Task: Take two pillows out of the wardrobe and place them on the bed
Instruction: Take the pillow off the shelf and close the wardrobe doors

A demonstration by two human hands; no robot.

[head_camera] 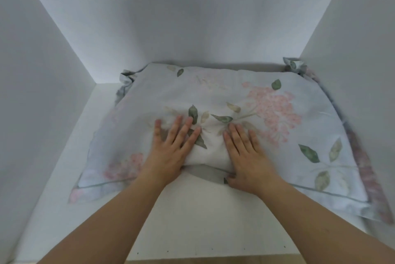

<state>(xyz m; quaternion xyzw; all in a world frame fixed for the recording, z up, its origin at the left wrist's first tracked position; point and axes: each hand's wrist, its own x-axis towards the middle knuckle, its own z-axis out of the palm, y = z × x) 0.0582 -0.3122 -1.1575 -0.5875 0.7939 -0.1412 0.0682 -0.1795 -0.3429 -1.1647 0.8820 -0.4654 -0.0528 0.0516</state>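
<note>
A pale blue pillow (277, 135) with pink flowers and green leaves lies flat on the white wardrobe shelf (203, 221). My left hand (171, 150) and my right hand (245, 157) lie side by side on its front middle. Their fingers are spread on top and the thumbs are tucked under the front edge, pinching the fabric. Between the hands the edge is bunched and raised off the shelf. The fabric of a second pillow (367, 169) with a similar print shows beneath it along the right side and at both back corners.
White wardrobe walls close the space on the left (42, 92), the back (192, 18) and the right (363, 39). The pillows touch the right wall. Bare shelf shows to the left of the pillows and in front of them.
</note>
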